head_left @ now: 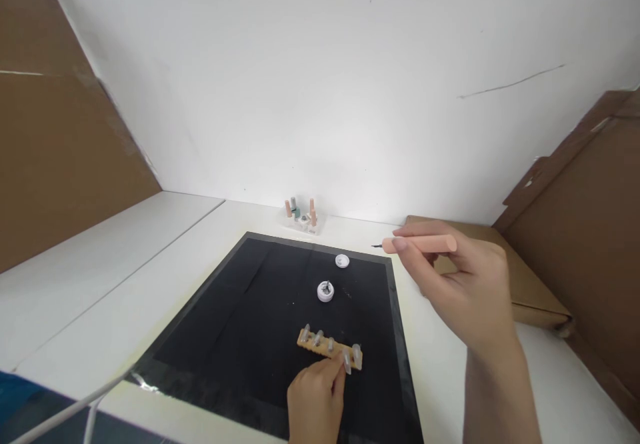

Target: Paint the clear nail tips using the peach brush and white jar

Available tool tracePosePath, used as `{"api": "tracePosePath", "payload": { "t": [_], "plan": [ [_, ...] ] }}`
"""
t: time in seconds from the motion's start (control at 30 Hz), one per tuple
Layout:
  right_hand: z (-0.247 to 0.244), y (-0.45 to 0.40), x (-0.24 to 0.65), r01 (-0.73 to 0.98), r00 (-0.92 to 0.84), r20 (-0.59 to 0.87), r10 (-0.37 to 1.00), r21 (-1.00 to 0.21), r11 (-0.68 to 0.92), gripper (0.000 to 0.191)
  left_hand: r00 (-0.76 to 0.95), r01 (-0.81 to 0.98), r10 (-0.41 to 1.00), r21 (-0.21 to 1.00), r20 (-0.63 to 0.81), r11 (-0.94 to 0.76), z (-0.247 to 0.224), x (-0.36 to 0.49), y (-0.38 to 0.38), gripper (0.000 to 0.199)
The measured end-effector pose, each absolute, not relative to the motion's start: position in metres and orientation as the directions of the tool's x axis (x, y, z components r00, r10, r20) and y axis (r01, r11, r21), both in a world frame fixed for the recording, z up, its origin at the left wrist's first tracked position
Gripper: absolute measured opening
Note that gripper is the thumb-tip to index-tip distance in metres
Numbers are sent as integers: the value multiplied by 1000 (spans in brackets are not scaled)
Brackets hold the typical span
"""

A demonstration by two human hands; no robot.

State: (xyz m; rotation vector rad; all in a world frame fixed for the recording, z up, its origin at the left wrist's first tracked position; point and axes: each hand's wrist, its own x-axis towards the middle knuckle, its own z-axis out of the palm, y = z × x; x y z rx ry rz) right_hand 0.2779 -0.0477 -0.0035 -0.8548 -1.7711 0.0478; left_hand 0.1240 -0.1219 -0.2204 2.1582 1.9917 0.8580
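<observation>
- Peach-coloured brush (435,243): is being gripped in the right hand (467,284), which is closed narrowly round the handle; the dark bristle end (377,246) is being pointed leftward and is being seen near the far right corner of the black mat (235,311).
- Tan strip (315,343), one, wavy-edged: is being carried slantwise by the mat, right of centre and toward its near edge. Its near side is being touched by the left hand (315,391), drawn into a narrow pinch; whether a clear piece is also being pinched cannot be told.
- Clear pieces (331,344), five, nail-shaped: are being borne in a row along the strip, at differing tilts.
- White jar (325,291), open, silvery inside: is being carried by the mat, between the strip and the far edge.
- White lid (342,261): is being displayed hollow side up, just inside the mat's far edge.
- Clear tray (315,230): is being supported by the white table (165,257) beyond the mat's far edge; several small bottles (313,217), some peach-capped, are being held in it.
- Cardboard box (537,311), flat: is being partly hidden by the right hand, beyond the mat's right edge.
</observation>
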Motion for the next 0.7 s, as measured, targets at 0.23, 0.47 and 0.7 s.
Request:
{"api": "tracePosePath", "payload": {
  "t": [0.23,0.47,0.7],
  "plan": [
    [0,-45,278,553,-207,555,806,-613,564,24,36,771,829,512,558,-378,-217,115,-128,31],
    [-35,-8,266,620,-478,98,873,-666,415,22,-4,619,802,631,597,-467,-211,112,-131,25],
    [-64,14,255,662,-593,-180,785,-663,348,23,-42,497,833,734,552,-462,-202,110,-130,22]
  ]
}}
